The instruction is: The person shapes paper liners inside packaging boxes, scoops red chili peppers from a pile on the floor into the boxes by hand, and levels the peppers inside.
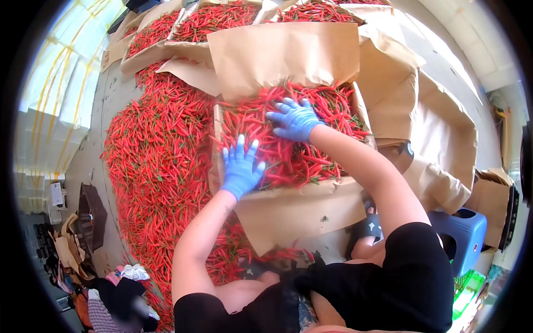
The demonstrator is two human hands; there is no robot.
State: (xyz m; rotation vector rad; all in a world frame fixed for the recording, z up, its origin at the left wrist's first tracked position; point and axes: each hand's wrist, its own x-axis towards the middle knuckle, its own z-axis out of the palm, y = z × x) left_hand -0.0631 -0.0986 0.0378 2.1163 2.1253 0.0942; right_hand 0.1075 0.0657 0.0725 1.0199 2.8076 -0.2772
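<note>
Red chili peppers (pixel 311 161) with green stems fill a box (pixel 361 114) lined with brown paper in front of me. My left hand (pixel 242 169), in a blue glove, lies over the box's left part with its fingers spread, touching the peppers there. Further back, my right hand (pixel 296 119), gloved the same way, rests on top of the peppers with fingers apart. Neither hand grips anything that I can see. One paper flap (pixel 286 53) stands up at the box's far side, and another flap (pixel 302 213) hangs over the near side.
A large heap of loose chili peppers (pixel 158 172) spreads over the floor on the left. Several paper-lined boxes of peppers (pixel 216 22) stand at the back. Brown paper liners (pixel 438 139) and a blue plastic stool (pixel 463 238) are on the right. Clothes (pixel 119 297) lie at lower left.
</note>
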